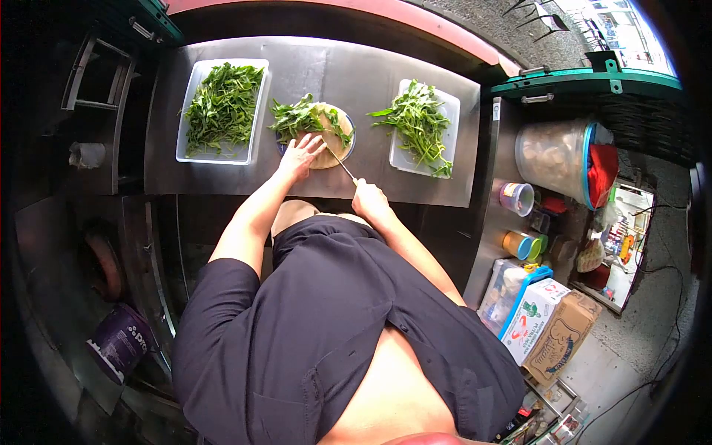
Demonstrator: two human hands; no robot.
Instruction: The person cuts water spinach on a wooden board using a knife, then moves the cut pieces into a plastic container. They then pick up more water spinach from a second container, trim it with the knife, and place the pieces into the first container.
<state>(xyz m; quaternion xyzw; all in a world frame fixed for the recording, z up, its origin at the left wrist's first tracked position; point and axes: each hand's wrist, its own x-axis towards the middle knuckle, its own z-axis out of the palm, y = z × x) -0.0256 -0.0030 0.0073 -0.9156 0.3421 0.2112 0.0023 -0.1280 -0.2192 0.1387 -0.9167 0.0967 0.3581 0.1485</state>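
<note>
A round wooden chopping board (324, 159) lies on the metal table, with leafy greens (298, 117) on its left and far side. My left hand (300, 156) rests at the near left of the board, fingers spread over the edge of the greens. In my right hand (368, 199) is the handle of a knife (341, 163), its blade reaching up and left onto the board. To the left stands a white plastic tub (247, 152) full of cut greens (225, 110). Another white tub (454, 111) on the right holds longer leafy stems (419, 122), some hanging over its rim.
The metal table (311, 59) ends close to my body. On the right side shelf stand a large clear bucket (549, 159), several small jars (517, 198), a blue-lidded container (512, 285) and a cardboard box (552, 326). A purple bucket (120, 341) sits low at left.
</note>
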